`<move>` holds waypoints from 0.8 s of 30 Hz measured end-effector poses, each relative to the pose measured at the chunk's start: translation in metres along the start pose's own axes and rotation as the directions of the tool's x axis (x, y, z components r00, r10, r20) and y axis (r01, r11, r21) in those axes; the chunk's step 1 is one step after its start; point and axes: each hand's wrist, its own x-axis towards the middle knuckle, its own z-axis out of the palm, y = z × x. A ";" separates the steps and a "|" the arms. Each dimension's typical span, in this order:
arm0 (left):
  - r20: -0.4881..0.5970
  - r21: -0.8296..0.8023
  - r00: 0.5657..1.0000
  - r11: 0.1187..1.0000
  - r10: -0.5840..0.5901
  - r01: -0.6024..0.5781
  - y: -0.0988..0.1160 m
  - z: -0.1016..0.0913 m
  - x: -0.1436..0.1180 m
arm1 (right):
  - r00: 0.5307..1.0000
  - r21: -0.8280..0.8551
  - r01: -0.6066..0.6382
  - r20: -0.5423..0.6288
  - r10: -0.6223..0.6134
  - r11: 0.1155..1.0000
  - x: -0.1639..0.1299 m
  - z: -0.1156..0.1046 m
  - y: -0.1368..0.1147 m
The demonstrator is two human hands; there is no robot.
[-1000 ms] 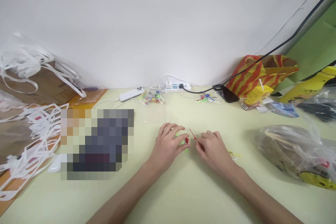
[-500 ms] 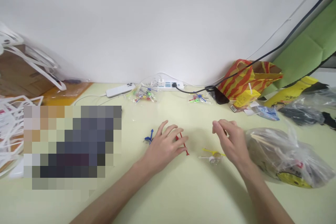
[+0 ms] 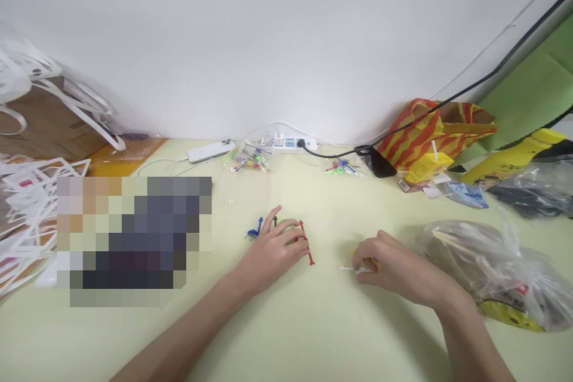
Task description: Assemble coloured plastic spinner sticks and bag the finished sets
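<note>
My left hand (image 3: 274, 255) is held low over the table with its fingers spread and slightly bent. A red plastic arrow-shaped piece (image 3: 305, 239) shows beside its fingertips. Blue arrow-shaped pieces (image 3: 255, 231) lie left of it, and a black arrow tip (image 3: 275, 221) pokes up behind the fingers. My right hand (image 3: 394, 265) curls down with thumb and fingers closed around small yellow (image 3: 373, 264) and white (image 3: 345, 267) plastic pieces at table level. The fingers cover most of these pieces.
Bagged colourful plastic pieces (image 3: 250, 160) and a second such bag (image 3: 344, 166) lie near a power strip (image 3: 290, 142). A tied clear bag (image 3: 492, 268) is close on my right, near a juice box (image 3: 425, 172). White hangers (image 3: 40, 203) pile up left.
My right hand has come down and closed around the yellow and white pieces. My left hand stays over the coloured pieces, with its fingers slightly shifted. The whole view has turned a little left.
</note>
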 end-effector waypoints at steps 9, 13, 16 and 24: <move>-0.210 -0.163 0.978 0.986 -0.005 -0.030 0.023 -0.008 0.003 | 0.996 0.552 0.031 -0.090 0.023 0.834 0.011 -0.017 -0.017; -0.279 -0.217 0.960 0.971 0.032 -0.096 0.034 -0.005 0.000 | 0.990 0.815 0.080 -0.131 0.048 0.573 0.026 0.002 -0.024; -0.310 -0.235 0.950 0.966 0.033 -0.111 0.037 -0.005 -0.001 | 0.993 0.905 0.073 -0.106 0.057 0.419 0.035 0.021 -0.029; -0.390 -0.236 0.903 0.968 -0.179 0.090 0.038 -0.009 0.000 | 0.971 0.833 0.063 -0.180 0.161 0.549 0.042 0.044 -0.048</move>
